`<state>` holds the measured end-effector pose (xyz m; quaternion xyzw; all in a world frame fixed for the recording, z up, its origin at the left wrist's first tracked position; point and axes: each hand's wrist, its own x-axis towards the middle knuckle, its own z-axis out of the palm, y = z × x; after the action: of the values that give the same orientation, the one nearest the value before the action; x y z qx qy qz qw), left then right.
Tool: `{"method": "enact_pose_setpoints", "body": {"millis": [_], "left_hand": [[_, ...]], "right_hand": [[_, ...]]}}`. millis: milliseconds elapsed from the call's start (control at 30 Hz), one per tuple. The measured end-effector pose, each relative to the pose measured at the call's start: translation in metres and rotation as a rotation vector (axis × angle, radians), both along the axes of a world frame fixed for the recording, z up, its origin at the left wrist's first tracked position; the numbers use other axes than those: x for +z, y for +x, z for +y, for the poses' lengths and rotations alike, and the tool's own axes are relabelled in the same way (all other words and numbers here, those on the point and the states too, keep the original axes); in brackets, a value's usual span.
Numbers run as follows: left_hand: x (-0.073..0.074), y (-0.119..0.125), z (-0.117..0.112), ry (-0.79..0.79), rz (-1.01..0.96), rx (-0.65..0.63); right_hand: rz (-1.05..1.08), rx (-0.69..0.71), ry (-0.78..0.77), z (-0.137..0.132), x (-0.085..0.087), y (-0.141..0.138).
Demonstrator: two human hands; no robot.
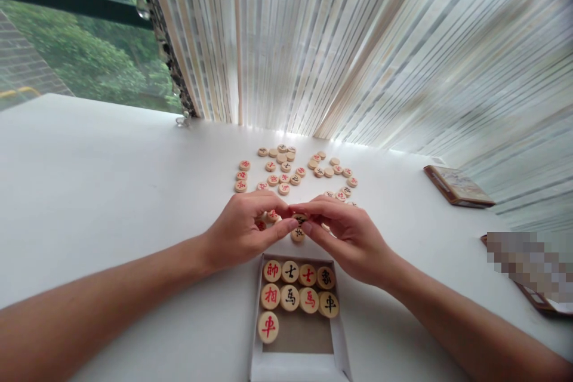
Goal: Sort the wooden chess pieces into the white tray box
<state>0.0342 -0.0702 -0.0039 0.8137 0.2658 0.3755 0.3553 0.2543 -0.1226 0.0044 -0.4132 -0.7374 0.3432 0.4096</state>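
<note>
Beyond the box, my left hand (253, 224) and my right hand (347, 230) meet, thumbs and forefingers closed around a black-marked xiangqi piece (299, 220). Just in front of it is a second black-marked piece (298, 235); whether the two are stacked or side by side I cannot tell. Below my hands stands an open white box (286, 366) with several round wooden xiangqi pieces in rows. A red-marked piece (268, 327) sits alone at the left of its nearest row. Red-marked pieces (272, 215) are partly hidden behind my left fingers.
Many loose xiangqi pieces (284, 178) lie scattered on the white table (134, 191) beyond my hands, some face down. Two brown-edged boxes or books (459, 185) rest at the right. A striped curtain (286, 42) and a window (80, 42) border the table's far side.
</note>
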Motion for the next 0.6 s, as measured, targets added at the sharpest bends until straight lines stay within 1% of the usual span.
{"method": "enact_pose_setpoints", "body": {"millis": [100, 167, 233, 433, 600], "left_hand": [[0.0006, 0.0005, -0.0018, -0.066, -0.029, 0.006], [0.0011, 0.0003, -0.0025, -0.078, -0.031, -0.009], [0.0017, 0.0, -0.0029, -0.073, -0.027, -0.026], [0.0031, -0.001, -0.0033, -0.064, -0.024, -0.062], [0.0044, -0.0018, -0.0021, -0.07, -0.039, -0.085]], "right_hand": [[0.187, -0.029, -0.116, 0.0002, -0.0017, -0.0015], [0.302, -0.064, -0.187, 0.0006, -0.0013, -0.0026], [0.361, -0.08, -0.234, 0.0009, 0.0006, -0.0037], [0.391, -0.044, -0.318, -0.0017, 0.0073, -0.006], [0.392, -0.044, -0.33, -0.0049, 0.0076, -0.0075]]}}
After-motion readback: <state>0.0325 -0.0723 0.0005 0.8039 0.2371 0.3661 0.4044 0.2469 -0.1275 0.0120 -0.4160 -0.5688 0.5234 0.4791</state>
